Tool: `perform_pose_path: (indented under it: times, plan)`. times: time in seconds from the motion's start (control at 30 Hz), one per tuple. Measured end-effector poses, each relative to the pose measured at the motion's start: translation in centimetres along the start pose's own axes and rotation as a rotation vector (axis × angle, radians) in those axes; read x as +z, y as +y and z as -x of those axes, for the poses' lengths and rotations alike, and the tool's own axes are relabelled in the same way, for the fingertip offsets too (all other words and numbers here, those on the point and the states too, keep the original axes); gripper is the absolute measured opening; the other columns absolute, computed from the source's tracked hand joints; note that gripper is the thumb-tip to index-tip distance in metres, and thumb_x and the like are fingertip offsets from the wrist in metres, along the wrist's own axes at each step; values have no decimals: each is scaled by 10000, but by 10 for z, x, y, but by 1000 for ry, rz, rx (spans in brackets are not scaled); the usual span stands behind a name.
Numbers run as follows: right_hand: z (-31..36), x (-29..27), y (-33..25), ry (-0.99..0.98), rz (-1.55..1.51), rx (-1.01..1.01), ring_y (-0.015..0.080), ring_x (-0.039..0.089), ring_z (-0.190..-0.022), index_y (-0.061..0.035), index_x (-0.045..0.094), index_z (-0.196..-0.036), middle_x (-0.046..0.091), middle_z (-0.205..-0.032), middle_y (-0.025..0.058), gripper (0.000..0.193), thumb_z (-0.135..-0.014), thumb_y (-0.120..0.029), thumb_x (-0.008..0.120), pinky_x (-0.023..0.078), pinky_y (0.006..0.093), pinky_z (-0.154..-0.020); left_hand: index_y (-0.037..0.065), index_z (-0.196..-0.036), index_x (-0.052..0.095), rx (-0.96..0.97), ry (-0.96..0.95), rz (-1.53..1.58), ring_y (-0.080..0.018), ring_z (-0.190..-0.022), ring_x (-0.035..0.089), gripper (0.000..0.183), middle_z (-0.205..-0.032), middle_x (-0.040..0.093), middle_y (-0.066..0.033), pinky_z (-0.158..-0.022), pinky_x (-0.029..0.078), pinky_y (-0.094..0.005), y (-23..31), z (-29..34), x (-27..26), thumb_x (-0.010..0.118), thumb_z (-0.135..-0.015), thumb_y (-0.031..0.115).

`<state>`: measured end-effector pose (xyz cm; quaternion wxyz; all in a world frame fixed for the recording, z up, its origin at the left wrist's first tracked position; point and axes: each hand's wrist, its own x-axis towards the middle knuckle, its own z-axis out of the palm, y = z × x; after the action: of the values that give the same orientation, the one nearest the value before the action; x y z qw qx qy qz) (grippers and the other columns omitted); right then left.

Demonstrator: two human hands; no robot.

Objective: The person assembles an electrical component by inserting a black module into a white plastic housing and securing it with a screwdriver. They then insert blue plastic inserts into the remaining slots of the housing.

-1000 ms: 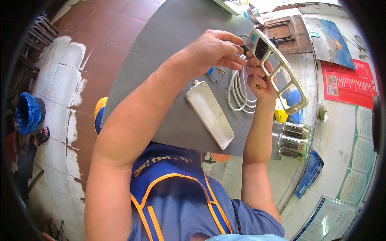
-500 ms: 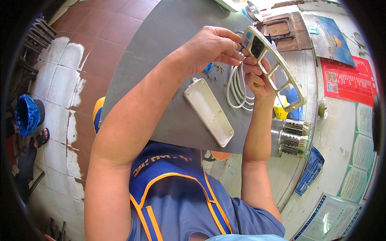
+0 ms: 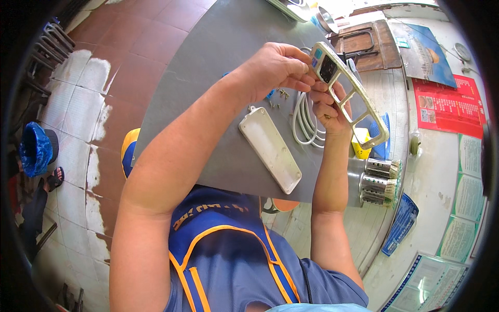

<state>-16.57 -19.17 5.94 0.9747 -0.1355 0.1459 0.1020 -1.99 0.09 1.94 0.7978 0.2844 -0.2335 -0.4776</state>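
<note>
Holding strip cover (image 3: pixel 351 91) w/ both hands, long axis upper-left to lower-right

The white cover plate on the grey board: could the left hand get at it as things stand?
Probably yes, once freed. The white cover plate lies bare on the grey board, just below the left hand, nothing over it. But that hand grips the socket frame with the right hand.

Right hand (image 3: pixel 326 106) half hidden behind the cream socket frame (image 3: pixel 347 92), fingers mostly out of sight. Small screws (image 3: pixel 283 94) on the tabletop (image 3: pixel 208 67) too tiny to count. White cable coil (image 3: pixel 306 122) partly covered by the wrist. Device at top edge (image 3: pixel 291 6) cut off.
</note>
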Motion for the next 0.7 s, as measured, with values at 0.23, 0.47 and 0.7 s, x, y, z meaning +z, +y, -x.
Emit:
perform_pose_path:
  times: [0.23, 0.47, 0.7]
  plan:
    - [-3, 9, 7, 45, 32, -38, 102, 419, -685, 98, 443, -1232, 482, -939, 109, 372, -1063, -232, 454, 313, 186, -359, -73, -1193, 640, -2, 12, -5, -210, -918, 721, 300, -1071, 711, -174, -860, 626, -351, 2, 1, 2, 622, -924, 59]
    - [-2, 10, 7, 38, 31, -33, 103, 419, -689, 113, 428, -1257, 476, -943, 109, 395, -1065, -230, 454, 318, 185, -356, -79, -1180, 645, 12, 14, 12, -221, -915, 730, 280, -1076, 712, -190, -856, 629, -334, 2, 1, 2, 610, -938, 57]
    - [0, 6, 5, 46, 29, -60, 116, 421, -710, 123, 403, -1327, 475, -953, 122, 449, -1074, -245, 448, 333, 191, -368, -85, -1172, 640, 27, 15, 22, -255, -946, 739, 262, -1068, 711, -216, -852, 631, -329, 3, 1, 1, 610, -957, 61]
